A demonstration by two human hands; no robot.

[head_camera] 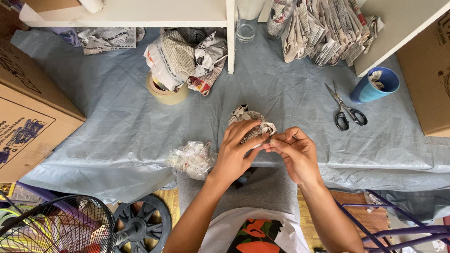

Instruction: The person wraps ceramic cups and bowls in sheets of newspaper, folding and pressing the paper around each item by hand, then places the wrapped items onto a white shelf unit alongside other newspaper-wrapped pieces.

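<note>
At the centre of the frame, the left hand [236,152] and right hand [296,153] close their grip on a newspaper-wrapped bundle [248,122]. Fingertips pinch its lower right edge; the bundle's bulk sits above and left of them, its long axis slanting toward the upper left. Left of the hands lies crumpled plastic wrap [192,159] on the blue-covered table [117,126]; scissors [346,110] lie to the right.

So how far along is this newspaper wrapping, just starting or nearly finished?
Partly along, it seems. Two newspaper-wrapped bundles already sit by the tape roll. In hand: the left hand and right hand press paper around a small wrapped object. Left: a glass stands unwrapped, with folded newspaper unused.
</note>
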